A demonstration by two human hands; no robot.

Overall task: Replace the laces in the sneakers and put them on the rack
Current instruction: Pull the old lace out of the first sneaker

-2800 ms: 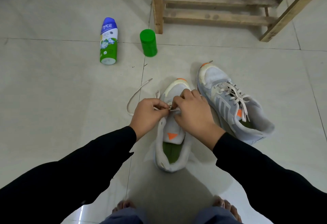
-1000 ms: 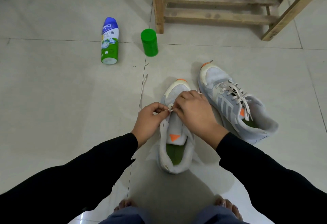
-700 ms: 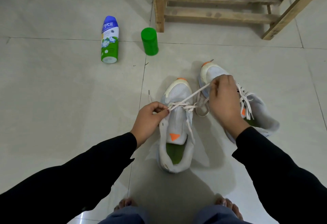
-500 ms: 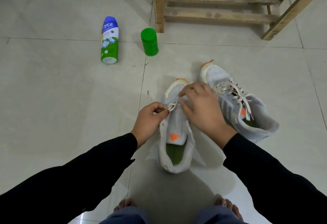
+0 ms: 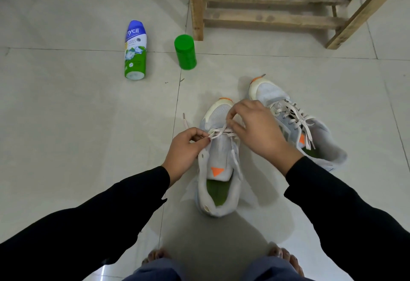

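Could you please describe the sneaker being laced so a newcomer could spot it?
Near the wooden rack, two grey sneakers lie on the floor. The unfinished sneaker is nearer, under the left hand and right hand; unlike the laced sneaker beside it, only its front eyelets hold lace.

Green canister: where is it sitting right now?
In the head view the green canister stands upper left of centre, between the blue-and-green bottle to its left and the wooden rack leg behind it.

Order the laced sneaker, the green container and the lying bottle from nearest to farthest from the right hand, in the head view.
From the right hand:
1. laced sneaker, right beside it, on its right.
2. green container, farther off, to the left.
3. bottle, farthest left.
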